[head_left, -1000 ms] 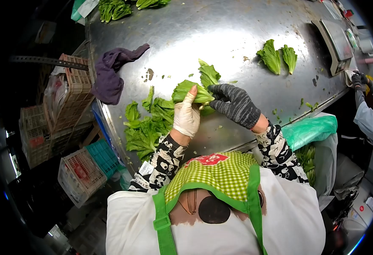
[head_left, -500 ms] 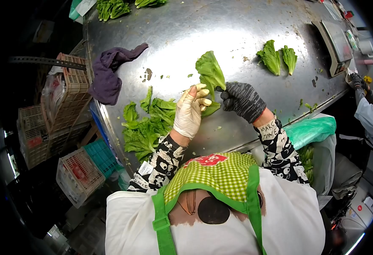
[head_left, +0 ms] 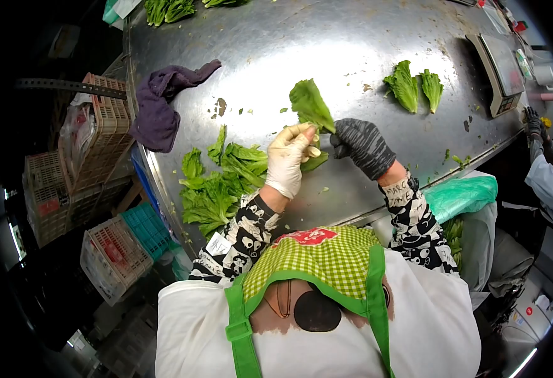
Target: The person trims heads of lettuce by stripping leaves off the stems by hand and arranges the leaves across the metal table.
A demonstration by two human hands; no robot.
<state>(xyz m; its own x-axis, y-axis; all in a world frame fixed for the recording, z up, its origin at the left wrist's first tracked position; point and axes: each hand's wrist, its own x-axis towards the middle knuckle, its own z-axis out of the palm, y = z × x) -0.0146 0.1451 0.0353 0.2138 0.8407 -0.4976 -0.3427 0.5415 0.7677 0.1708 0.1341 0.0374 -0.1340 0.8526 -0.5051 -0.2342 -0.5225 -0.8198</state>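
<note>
Between my two hands, above the steel table, is a small green head of lettuce (head_left: 311,103) with its leaves pointing away from me. My left hand (head_left: 289,159), in a pale glove with a bare thumb tip, pinches its lower part. Curled against the lettuce's right side is my right hand (head_left: 366,148) in a dark grey knit glove; its fingertips are partly hidden. Under my left hand, a green leaf shows beside the fingers. A pile of loose lettuce leaves (head_left: 210,198) lies to the left of that hand.
Two trimmed lettuces (head_left: 403,87) lie at the right, near a scale (head_left: 495,72). A purple cloth (head_left: 156,113) rests on the left edge of the steel table (head_left: 251,38). Crates (head_left: 103,135) stand at left, a green plastic bag (head_left: 462,194) at right. Another person's gloved hands (head_left: 533,123) show far right.
My left hand has moved slightly right and closed its fingers on the lettuce's lower part. The lettuce has turned a little; my right hand stays beside it.
</note>
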